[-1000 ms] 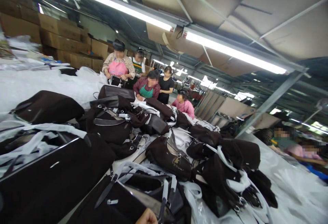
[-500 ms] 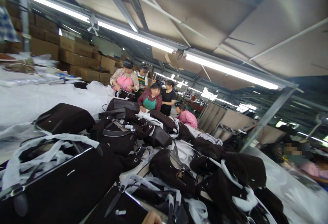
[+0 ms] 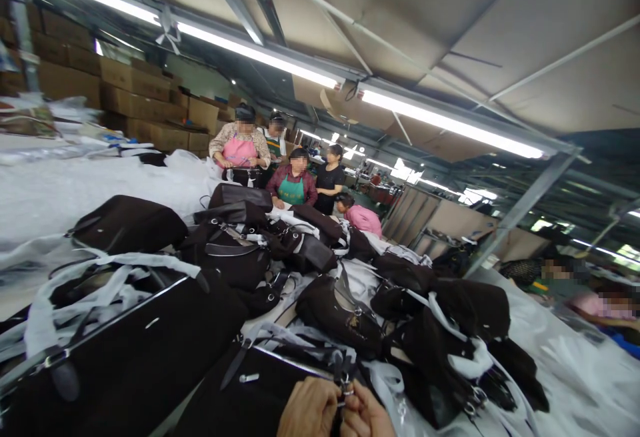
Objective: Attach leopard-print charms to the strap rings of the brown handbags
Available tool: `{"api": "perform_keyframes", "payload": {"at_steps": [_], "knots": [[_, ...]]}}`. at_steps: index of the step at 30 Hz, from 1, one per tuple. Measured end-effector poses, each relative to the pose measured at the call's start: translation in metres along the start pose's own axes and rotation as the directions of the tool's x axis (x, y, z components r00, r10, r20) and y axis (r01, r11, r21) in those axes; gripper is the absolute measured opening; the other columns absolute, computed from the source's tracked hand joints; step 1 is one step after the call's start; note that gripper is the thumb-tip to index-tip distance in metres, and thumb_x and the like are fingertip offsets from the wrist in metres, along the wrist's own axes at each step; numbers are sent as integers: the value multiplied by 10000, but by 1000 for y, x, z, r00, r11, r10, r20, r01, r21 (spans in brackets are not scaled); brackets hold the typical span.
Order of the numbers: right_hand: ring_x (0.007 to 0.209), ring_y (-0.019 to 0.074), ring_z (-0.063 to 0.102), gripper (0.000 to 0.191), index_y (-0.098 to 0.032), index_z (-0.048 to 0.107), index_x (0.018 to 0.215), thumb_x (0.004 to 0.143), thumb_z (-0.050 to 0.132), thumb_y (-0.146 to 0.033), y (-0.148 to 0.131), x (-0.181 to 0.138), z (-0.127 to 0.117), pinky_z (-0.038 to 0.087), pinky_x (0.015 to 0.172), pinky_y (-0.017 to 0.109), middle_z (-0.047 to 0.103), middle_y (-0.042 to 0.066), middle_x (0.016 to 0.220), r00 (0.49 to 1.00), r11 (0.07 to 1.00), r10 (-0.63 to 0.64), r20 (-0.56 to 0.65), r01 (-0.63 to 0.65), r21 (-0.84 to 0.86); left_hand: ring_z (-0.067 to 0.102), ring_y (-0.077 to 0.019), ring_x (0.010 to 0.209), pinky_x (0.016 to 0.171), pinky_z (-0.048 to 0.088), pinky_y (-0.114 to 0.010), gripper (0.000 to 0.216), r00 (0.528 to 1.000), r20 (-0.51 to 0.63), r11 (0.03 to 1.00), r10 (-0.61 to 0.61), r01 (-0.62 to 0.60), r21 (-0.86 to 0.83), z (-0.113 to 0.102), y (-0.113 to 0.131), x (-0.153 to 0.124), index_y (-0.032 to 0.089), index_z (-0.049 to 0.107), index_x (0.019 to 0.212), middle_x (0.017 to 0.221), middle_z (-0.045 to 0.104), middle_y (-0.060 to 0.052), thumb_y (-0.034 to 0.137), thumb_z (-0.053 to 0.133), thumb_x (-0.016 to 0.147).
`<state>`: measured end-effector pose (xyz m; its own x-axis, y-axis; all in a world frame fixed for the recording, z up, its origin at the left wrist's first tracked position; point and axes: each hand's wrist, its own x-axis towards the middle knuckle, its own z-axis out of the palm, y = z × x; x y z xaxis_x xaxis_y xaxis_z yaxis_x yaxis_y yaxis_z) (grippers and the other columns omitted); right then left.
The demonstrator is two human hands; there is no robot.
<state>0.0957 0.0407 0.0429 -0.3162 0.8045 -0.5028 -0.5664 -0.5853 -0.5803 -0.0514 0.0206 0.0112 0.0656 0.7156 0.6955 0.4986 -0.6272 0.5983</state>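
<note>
"Down at the near end of this pile of dark bags [image 3: 310, 253], what are those bare hands doing?"

"Well, the right hand [image 3: 367, 413] pinches a small silvery fitting [image 3: 347, 387] between its thumb and finger."

"And the left?"

"The left hand [image 3: 307, 407] is right up against it, its fingers curled in. Whether it grips anything, I can't tell; the fingertips are hidden."

"Where does that fitting sit?"

"Near the right end of the zip [image 3: 293, 361] on the front bag [image 3: 240, 407]. You can spot a little silver tag [image 3: 249, 377] on that bag's side."

"What's around it?"

"Just to the left, a larger bag [image 3: 165, 350] with a white-wrapped handle [image 3: 43, 330]. Beyond the hands there's a bag with a gold emblem [image 3: 325, 307], and white wrapping [image 3: 390, 383] lies to the right."

"Who's across the way?"

"Someone in a pink apron [image 3: 237, 150], both hands low in front, and near them someone in a green apron [image 3: 291, 190]. Cardboard boxes [image 3: 135, 83] are stacked behind, off to the left."
</note>
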Motion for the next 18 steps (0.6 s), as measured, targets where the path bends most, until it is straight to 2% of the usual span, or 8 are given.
{"api": "perform_keyframes", "payload": {"at_steps": [2, 5, 7, 10, 12, 14, 18], "knots": [[265, -13, 180, 401, -179, 406, 588, 723, 776, -256, -4, 4, 11, 96, 306, 134, 327, -144, 418, 999, 993, 10, -33, -7, 114, 671, -161, 776, 691, 506, -278, 311, 1000, 3, 1000, -22, 22, -6, -3, 2, 8, 238, 574, 914, 884, 723, -9, 373, 316, 1022], [275, -16, 271, 247, -152, 470, 684, 883, 600, -219, -12, 2, 34, 111, 308, 111, 447, -101, 483, 990, 962, -35, -139, 72, 264, 669, -191, 900, 788, 513, -327, 261, 996, 50, 996, -75, 77, -42, -11, 9, 22, 227, 582, 1035, 989, 723, -48, 269, 325, 1017], [281, -18, 295, 249, -138, 487, 727, 967, 460, -201, -20, 4, 47, 121, 307, 101, 469, -81, 505, 981, 949, -35, -188, 92, 302, 655, -208, 920, 829, 503, -366, 240, 982, 96, 984, -161, 167, -67, -15, 10, 33, 227, 591, 1011, 994, 718, -48, 239, 351, 1005], [278, -18, 292, 314, -134, 481, 729, 1013, 376, -217, -33, 13, 57, 114, 296, 103, 466, -73, 506, 978, 949, 8, -210, 59, 310, 638, -218, 926, 846, 492, -392, 206, 925, 119, 920, -361, 375, -118, -13, 3, 46, 225, 581, 904, 985, 709, -38, 242, 395, 991], [279, -20, 293, 320, -125, 491, 743, 1023, 372, -227, -39, 20, 58, 116, 292, 102, 478, -68, 516, 977, 951, 21, -210, 45, 306, 630, -221, 940, 851, 488, -398, 187, 889, 93, 875, -449, 458, -153, -7, -4, 52, 227, 571, 897, 999, 703, -36, 243, 408, 986], [281, -22, 298, 314, -117, 504, 762, 1027, 378, -232, -42, 26, 58, 122, 291, 101, 490, -64, 525, 978, 954, 14, -207, 49, 295, 622, -222, 958, 866, 477, -407, 182, 889, 56, 874, -454, 457, -166, 0, -9, 56, 232, 575, 925, 1013, 697, -34, 245, 405, 988], [285, -22, 304, 316, -116, 504, 759, 1029, 385, -232, -44, 33, 56, 130, 288, 101, 501, -59, 533, 978, 960, -10, -206, 67, 272, 616, -217, 947, 883, 453, -416, 202, 930, 24, 921, -366, 365, -138, 9, -16, 59, 238, 587, 962, 983, 693, -26, 262, 390, 1001]]}}
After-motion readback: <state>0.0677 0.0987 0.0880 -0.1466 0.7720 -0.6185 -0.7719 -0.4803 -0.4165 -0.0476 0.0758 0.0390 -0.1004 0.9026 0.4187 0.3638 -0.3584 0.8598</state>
